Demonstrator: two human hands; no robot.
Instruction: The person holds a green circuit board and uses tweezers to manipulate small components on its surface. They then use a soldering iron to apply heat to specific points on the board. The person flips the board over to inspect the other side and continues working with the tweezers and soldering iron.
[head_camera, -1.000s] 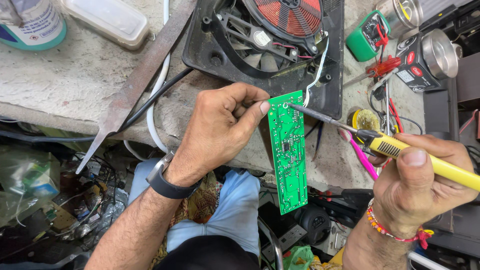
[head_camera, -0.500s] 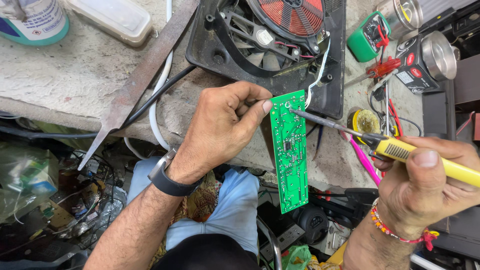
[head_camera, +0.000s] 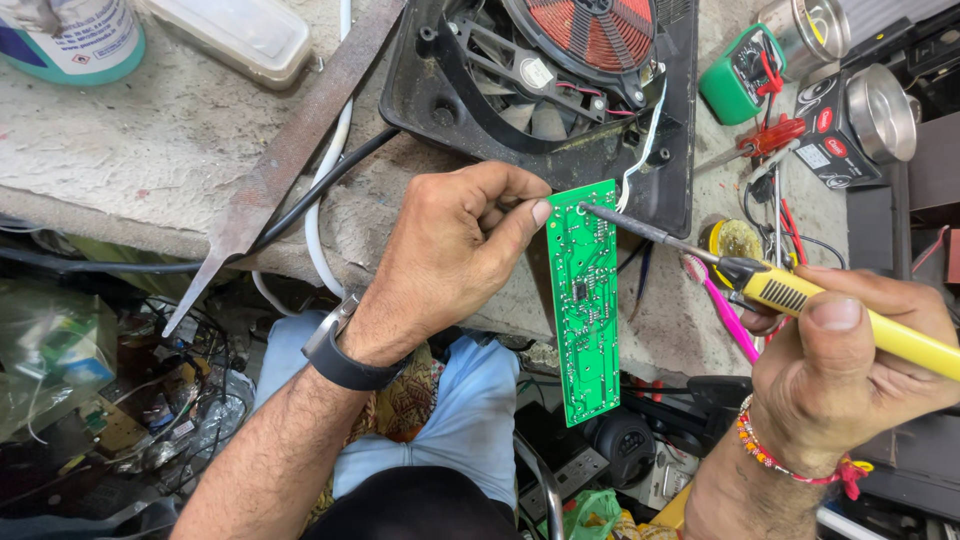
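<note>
Circuit board: green, long and narrow, held upright-ish over the counter edge, solder side facing me, lower end hanging out past the edge above my lap.
Left hand: fingers pressed together on the board's top left corner, thumb tip against its edge; wrist wore a dark watch.
Right hand: closed around the yellow handle of the soldering iron, thumb on top; beaded bracelet on the wrist.
Iron tip: touched the board at its top edge, just beside where the white wires joined it.
Wires: ran from the board's top corner up into the black appliance base.
Appliance base: sat open on the counter just above the board, red-copper coil and fan blades exposed.
Metal file: long, rusty, lay diagonally left of my left hand, tip pointing down past the counter edge.
Cables: a black one and a white one passed under the file toward the base.
Flux tin: small and round, just beyond the iron's shaft.
Green multimeter: right of the base, red-handled cutters just below it.
Pink tool: thin, under the iron near my right hand.
Far left: white tub and pale plastic box at the counter's back.
</note>
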